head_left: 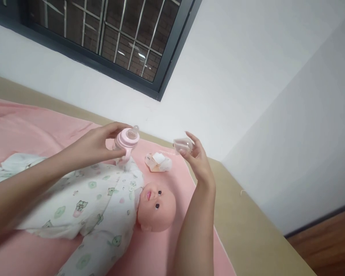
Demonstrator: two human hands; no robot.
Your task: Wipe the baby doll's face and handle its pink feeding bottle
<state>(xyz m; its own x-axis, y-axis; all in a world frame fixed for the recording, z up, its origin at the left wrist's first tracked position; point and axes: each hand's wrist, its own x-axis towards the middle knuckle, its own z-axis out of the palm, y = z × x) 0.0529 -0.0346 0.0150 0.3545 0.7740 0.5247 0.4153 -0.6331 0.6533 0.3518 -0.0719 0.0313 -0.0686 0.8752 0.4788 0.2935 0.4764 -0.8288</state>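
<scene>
My left hand [106, 142] is wrapped round a baby bottle [127, 140] with a pink collar, a pink handle and a clear teat that points up and to the right. Between the fingertips of my right hand [197, 157] is a clear bottle cap [182, 145], held apart from the bottle. Below both hands a baby doll [158, 207] lies on its back, dressed in a white outfit printed with green and pink animals. Near the doll's head rests a small crumpled white and peach cloth or pack [158, 162]; its kind is unclear.
A pink sheet [172, 230] lies under the doll on a tan surface [247, 230], whose edge runs along the white wall [232, 69]. Above is a dark-framed window [158, 84] with bars. Brown wood floor [327, 241] shows at lower right.
</scene>
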